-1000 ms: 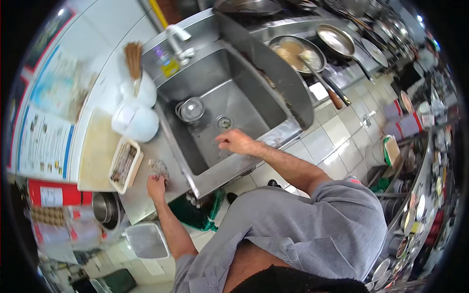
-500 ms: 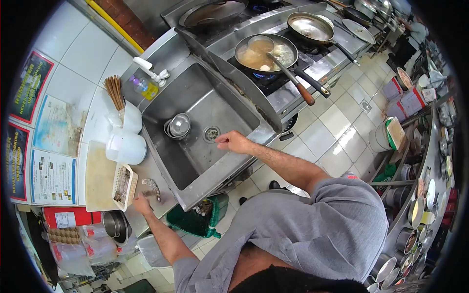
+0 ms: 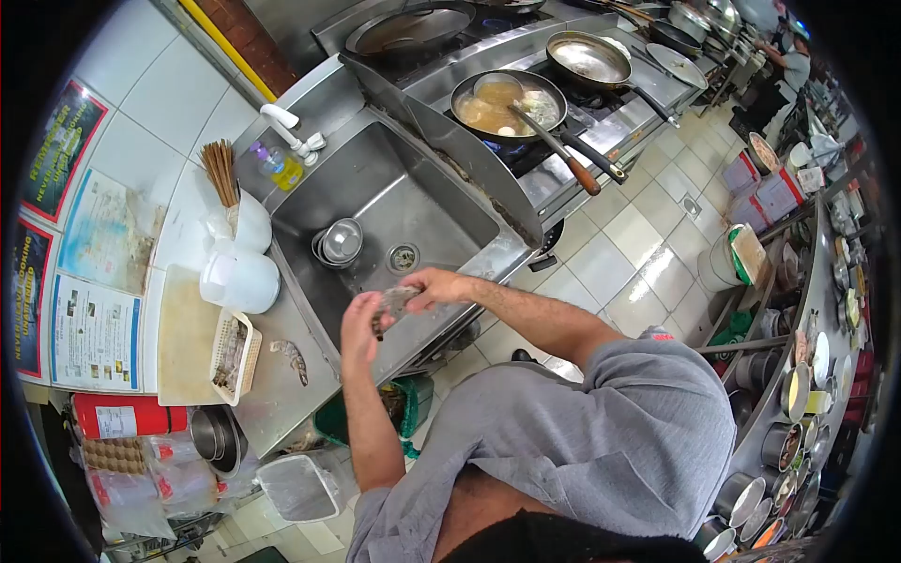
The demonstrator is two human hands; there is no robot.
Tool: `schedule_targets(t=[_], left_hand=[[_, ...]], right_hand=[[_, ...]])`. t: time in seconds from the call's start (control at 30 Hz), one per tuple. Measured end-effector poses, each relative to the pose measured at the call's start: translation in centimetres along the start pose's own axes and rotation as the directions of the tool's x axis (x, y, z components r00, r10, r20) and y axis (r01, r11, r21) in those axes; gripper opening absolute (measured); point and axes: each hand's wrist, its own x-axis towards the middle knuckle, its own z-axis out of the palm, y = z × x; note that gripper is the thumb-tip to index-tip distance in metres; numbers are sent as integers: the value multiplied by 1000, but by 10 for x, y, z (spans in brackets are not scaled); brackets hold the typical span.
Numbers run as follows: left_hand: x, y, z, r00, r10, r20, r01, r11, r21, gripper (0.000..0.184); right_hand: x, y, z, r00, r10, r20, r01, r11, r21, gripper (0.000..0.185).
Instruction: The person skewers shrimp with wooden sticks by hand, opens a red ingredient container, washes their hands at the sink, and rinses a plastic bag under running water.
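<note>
A raw grey shrimp [image 3: 400,298] is stretched between my two hands over the front edge of the metal sink [image 3: 413,188]. My left hand [image 3: 359,324] is closed around one end, where a dark bit of it shows below the fingers. With fingers pinched, my right hand [image 3: 437,288] grips the other end. Another shrimp [image 3: 290,360] lies on the counter to the left. Beside it stands a cream plastic basket [image 3: 251,364] with more shrimp inside.
Metal bowls [image 3: 340,241] sit in the sink near the drain. On the stove, a pan [image 3: 518,127] of liquid holds a ladle. White tubs [image 3: 241,281] and a cutting board [image 3: 183,328] are at the left. A lined green bin [image 3: 408,403] stands below the counter.
My left hand has moved from beside the basket up to the sink's front edge. My right hand has shifted slightly down and left, and the two now meet on a shrimp.
</note>
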Motion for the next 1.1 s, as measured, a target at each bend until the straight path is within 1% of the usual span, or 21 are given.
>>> schedule_targets(t=[0.03, 0.07, 0.1, 0.13, 0.17, 0.2, 0.23, 0.27, 0.3, 0.37, 0.43, 0.5, 0.6, 0.67, 0.7, 0.8, 0.87, 0.93, 1.0, 1.03, 1.1], left_hand=[[4, -15, 2, 998, 12, 54, -16, 998, 65, 24], [7, -31, 2, 999, 9, 54, -12, 998, 58, 24], [8, -48, 0, 990, 112, 82, -126, 973, 195, 23], [4, -57, 1, 969, 211, 126, -241, 915, 324, 23], [1, -64, 3, 968, 216, 129, -246, 916, 316, 23], [-4, -69, 7, 962, 248, 111, -270, 832, 484, 21], [-9, -70, 13, 953, 286, 99, -282, 718, 636, 18], [-13, -70, 17, 949, 303, 89, -261, 596, 759, 17], [-15, -74, 19, 945, 312, 93, -272, 599, 753, 17], [-17, -85, 21, 809, 542, 228, -402, 228, 887, 19], [-17, -88, 21, 818, 534, 215, -410, 278, 869, 23], [-19, -89, 21, 805, 555, 211, -430, 300, 852, 21], [-16, -93, 14, 814, 545, 202, -445, 361, 820, 19], [-16, -96, 14, 798, 566, 208, -456, 342, 821, 18], [-16, -95, 14, 781, 584, 219, -469, 318, 824, 16], [-16, -97, 16, 752, 621, 222, -497, 313, 809, 15], [-17, -96, 17, 757, 608, 239, -483, 276, 831, 15], [-22, -89, 18, 794, 571, 206, -455, 335, 825, 15], [-20, -92, 14, 777, 602, 184, -486, 388, 783, 12], [-16, -94, 12, 769, 608, 196, -497, 376, 782, 11], [-18, -97, 11, 771, 607, 194, -493, 375, 785, 11]], right_hand=[[-8, 1, -5, 993, 114, -21, -115, 993, -16, 54], [-17, 3, -9, 973, 227, -43, -229, 973, -30, 51], [-26, 2, -9, 971, 235, -44, -236, 971, -31, 51], [-36, 0, -9, 987, 108, -116, -135, 955, -262, 45], [-42, -4, -9, 988, -37, -153, -43, 871, -489, 39], [-48, -3, -6, 976, -101, -193, -26, 825, -564, 34], [-51, 2, -7, 976, -103, -193, -27, 817, -575, 34], [-54, 5, -8, 971, -200, -132, 53, 715, -697, 32], [-57, 6, -8, 957, -285, -55, 130, 590, -797, 31], [-65, 9, -7, 969, -242, -54, 92, 553, -828, 31], [-70, 13, -7, 970, -243, -33, 91, 483, -871, 26], [-71, 10, -1, 970, -241, -38, 88, 491, -867, 26], [-66, 5, 12, 947, -305, -98, 52, 447, -893, 25], [-59, 15, 14, 949, -314, -4, 135, 420, -897, 24], [-59, 18, 14, 952, -307, 2, 139, 423, -896, 24], [-56, 29, 10, 869, -490, 67, 265, 347, -900, 21], [-53, 27, 8, 861, -492, 125, 290, 274, -917, 20], [-49, 16, 15, 901, -432, 43, 232, 396, -888, 20], [-42, 19, 18, 862, -497, 104, 297, 327, -897, 19], [-40, 21, 21, 875, -469, 117, 312, 363, -878, 19], [-38, 22, 23, 861, -491, 130, 324, 335, -885, 15]])
